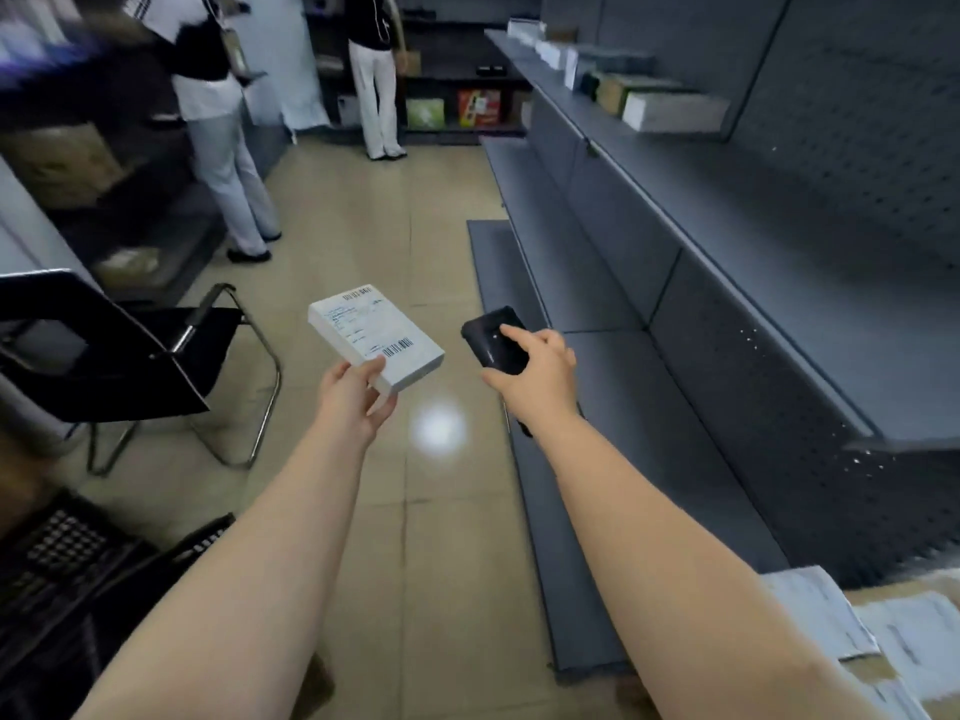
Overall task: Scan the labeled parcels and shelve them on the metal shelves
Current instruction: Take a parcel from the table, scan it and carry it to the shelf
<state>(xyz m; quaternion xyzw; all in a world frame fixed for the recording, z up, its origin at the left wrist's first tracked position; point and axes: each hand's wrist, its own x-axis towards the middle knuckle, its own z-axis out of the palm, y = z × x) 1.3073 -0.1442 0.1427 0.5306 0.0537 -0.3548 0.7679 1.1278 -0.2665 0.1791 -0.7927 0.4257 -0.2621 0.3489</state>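
Between my left hand's (356, 394) thumb and fingers: one white parcel (376, 337), pinched at its near corner, label up. Beside it, my right hand (537, 374) grips a black scanner (493, 340), forefinger laid on top; grey shelves (727, 210) beyond.

White parcel (375, 337) (barcoded label), black scanner (493, 341).

The scanner (493, 341) is partly covered by the right hand (540, 374), its screen out of sight. Print on the parcel (375, 337) label is too small to read. Boxes (878, 646) at lower right are cut off. The far shelf (613, 83) parcels are blurred.
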